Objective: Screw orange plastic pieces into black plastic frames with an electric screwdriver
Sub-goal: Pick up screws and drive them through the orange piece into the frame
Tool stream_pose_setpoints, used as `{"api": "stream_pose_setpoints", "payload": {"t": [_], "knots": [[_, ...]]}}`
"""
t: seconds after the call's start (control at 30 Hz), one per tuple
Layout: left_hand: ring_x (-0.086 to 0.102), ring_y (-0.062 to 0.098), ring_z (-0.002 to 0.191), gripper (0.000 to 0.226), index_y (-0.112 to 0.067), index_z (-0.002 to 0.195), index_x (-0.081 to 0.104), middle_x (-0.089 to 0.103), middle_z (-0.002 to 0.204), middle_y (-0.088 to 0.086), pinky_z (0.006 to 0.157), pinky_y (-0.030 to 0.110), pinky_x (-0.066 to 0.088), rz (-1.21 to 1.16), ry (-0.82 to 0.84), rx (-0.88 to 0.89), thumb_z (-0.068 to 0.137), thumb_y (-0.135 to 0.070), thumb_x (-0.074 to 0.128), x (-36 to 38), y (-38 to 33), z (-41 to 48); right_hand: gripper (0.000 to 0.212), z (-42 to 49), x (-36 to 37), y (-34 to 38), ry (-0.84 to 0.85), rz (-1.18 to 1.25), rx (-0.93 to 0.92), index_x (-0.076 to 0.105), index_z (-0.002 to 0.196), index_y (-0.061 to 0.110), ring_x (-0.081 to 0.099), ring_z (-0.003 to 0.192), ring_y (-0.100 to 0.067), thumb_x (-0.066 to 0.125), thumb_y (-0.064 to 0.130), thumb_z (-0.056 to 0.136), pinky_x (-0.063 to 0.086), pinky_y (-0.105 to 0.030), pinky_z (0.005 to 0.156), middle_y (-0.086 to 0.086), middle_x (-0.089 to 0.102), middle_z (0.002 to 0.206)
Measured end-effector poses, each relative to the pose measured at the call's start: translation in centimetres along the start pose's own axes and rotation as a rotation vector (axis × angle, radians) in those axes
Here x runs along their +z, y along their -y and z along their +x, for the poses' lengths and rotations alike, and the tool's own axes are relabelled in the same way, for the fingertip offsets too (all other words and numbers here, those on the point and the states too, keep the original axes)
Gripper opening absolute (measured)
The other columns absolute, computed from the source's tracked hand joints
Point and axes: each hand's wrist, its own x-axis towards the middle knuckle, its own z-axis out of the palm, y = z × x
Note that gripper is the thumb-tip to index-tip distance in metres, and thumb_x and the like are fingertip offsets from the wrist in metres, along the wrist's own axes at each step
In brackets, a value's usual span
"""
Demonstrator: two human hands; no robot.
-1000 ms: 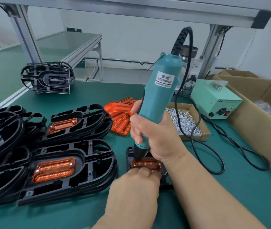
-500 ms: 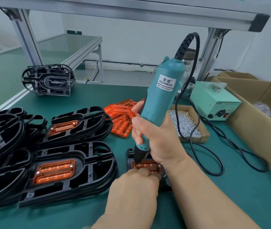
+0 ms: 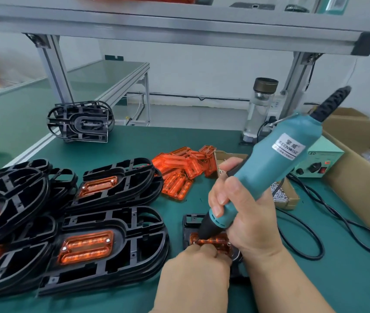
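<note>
My right hand [image 3: 245, 213] grips a teal electric screwdriver [image 3: 269, 168], tilted to the right, its black tip pressed onto the left end of an orange plastic piece [image 3: 215, 242]. That piece sits in a black plastic frame [image 3: 190, 220] on the green mat, mostly hidden by my hands. My left hand [image 3: 193, 274] is closed at the piece's near edge, pinching it against the frame. Finished frames with orange pieces [image 3: 84, 247] lie stacked on the left. Loose orange pieces [image 3: 179, 175] are piled behind.
A small cardboard box of screws [image 3: 285, 195] sits behind my right hand. The screwdriver's power supply [image 3: 321, 163] and black cable [image 3: 315, 224] lie to the right, by a large cardboard box [image 3: 360, 177]. One black frame [image 3: 80, 120] stands at the back left, a bottle [image 3: 260, 107] behind.
The screwdriver has leaned further to the right while its tip stays on the orange piece. Both hands keep their hold; the view has tilted upward.
</note>
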Motion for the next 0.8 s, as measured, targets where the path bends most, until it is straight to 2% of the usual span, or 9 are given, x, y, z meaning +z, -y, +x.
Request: {"api": "stream_pose_setpoints", "payload": {"t": [0.13, 0.23, 0.3, 0.4, 0.53, 0.6, 0.67, 0.73, 0.8], "knots": [[0.053, 0.005, 0.04, 0.037, -0.037, 0.052, 0.069, 0.056, 0.049, -0.016, 0.027, 0.018, 0.033, 0.005, 0.034, -0.005, 0.018, -0.043, 0.083, -0.4, -0.3, -0.1, 0.03, -0.1, 0.0, 0.1, -0.014, -0.011, 0.003, 0.057, 0.098, 0.011, 0.043, 0.042, -0.014, 0.072, 0.022, 0.074, 0.04, -0.024, 0.048, -0.002, 0.046, 0.055], [0.053, 0.004, 0.041, 0.038, -0.037, 0.052, 0.07, 0.057, 0.049, -0.016, 0.027, 0.017, 0.032, 0.018, 0.031, -0.018, 0.017, -0.044, 0.083, -0.6, -0.4, -0.1, 0.026, -0.2, 0.0, 0.3, -0.008, -0.014, 0.004, 0.056, 0.098, 0.009, 0.043, 0.041, -0.014, 0.065, 0.021, 0.076, 0.04, -0.024, 0.048, -0.003, 0.045, 0.055], [0.053, 0.004, 0.04, 0.039, -0.038, 0.052, 0.069, 0.057, 0.05, -0.016, 0.026, 0.018, 0.032, 0.009, 0.046, -0.027, 0.016, -0.046, 0.082, -0.8, -0.5, 0.0, 0.035, -0.3, 0.1, 0.4, 0.023, -0.008, 0.009, 0.054, 0.099, 0.008, 0.043, 0.041, -0.014, 0.073, 0.023, 0.074, 0.04, -0.023, 0.049, -0.002, 0.046, 0.055], [0.053, 0.003, 0.039, 0.041, -0.041, 0.055, 0.07, 0.057, 0.049, -0.017, 0.026, 0.019, 0.031, 0.013, 0.09, -0.027, 0.017, -0.05, 0.08, -1.0, -0.1, 0.1, 0.031, 0.1, 0.0, 0.7, 0.049, 0.036, -0.025, 0.064, 0.095, 0.018, 0.046, 0.042, -0.011, 0.081, 0.03, 0.072, 0.04, -0.021, 0.051, 0.002, 0.05, 0.055], [0.057, 0.0, 0.047, 0.039, -0.045, 0.061, 0.07, 0.058, 0.054, -0.02, 0.03, 0.018, 0.039, -0.061, 0.162, -0.026, 0.024, -0.053, 0.077, -1.4, 0.3, 0.4, 0.034, 1.1, -1.3, 1.9, -0.041, 0.158, -0.069, 0.062, 0.094, 0.021, 0.046, 0.044, -0.006, 0.081, 0.04, 0.074, 0.04, -0.02, 0.053, 0.008, 0.05, 0.057], [0.063, 0.006, 0.075, 0.038, -0.042, 0.089, 0.071, 0.064, 0.08, -0.015, 0.049, 0.029, 0.051, -0.1, 0.169, -0.028, 0.052, -0.051, 0.077, -2.1, 0.3, 0.9, 0.021, 1.3, -2.5, 2.1, -0.161, 0.174, -0.061, 0.058, 0.093, 0.021, 0.044, 0.043, -0.006, 0.071, 0.036, 0.084, 0.04, -0.019, 0.053, 0.009, 0.048, 0.056], [0.046, 0.017, 0.114, 0.044, -0.031, 0.124, 0.054, 0.051, 0.117, -0.005, 0.082, 0.037, 0.046, -0.073, 0.172, -0.024, 0.082, -0.044, 0.059, -1.4, 0.3, 1.2, 0.009, 1.4, -3.6, 2.1, -0.273, 0.16, -0.066, 0.055, 0.092, 0.021, 0.043, 0.043, -0.006, 0.049, 0.029, 0.092, 0.04, -0.018, 0.053, 0.01, 0.046, 0.056], [0.035, 0.018, 0.12, 0.053, -0.029, 0.129, 0.045, 0.042, 0.124, -0.004, 0.092, 0.033, 0.038, -0.125, 0.254, -0.045, 0.081, -0.048, 0.056, -1.5, 0.1, 1.4, 0.012, 1.5, -4.2, 2.1, -0.35, 0.148, -0.079, 0.054, 0.093, 0.023, 0.043, 0.045, -0.005, 0.044, 0.029, 0.093, 0.041, -0.018, 0.055, 0.011, 0.046, 0.056], [0.039, 0.014, 0.116, 0.057, -0.033, 0.123, 0.051, 0.045, 0.121, -0.008, 0.091, 0.027, 0.04, -0.084, 0.14, 0.004, 0.071, -0.054, 0.062, -1.1, 0.3, 1.7, 0.011, 1.8, -4.6, 2.1, -0.422, 0.145, -0.092, 0.055, 0.092, 0.024, 0.044, 0.047, -0.004, 0.047, 0.031, 0.094, 0.043, -0.018, 0.056, 0.012, 0.047, 0.057]]}}
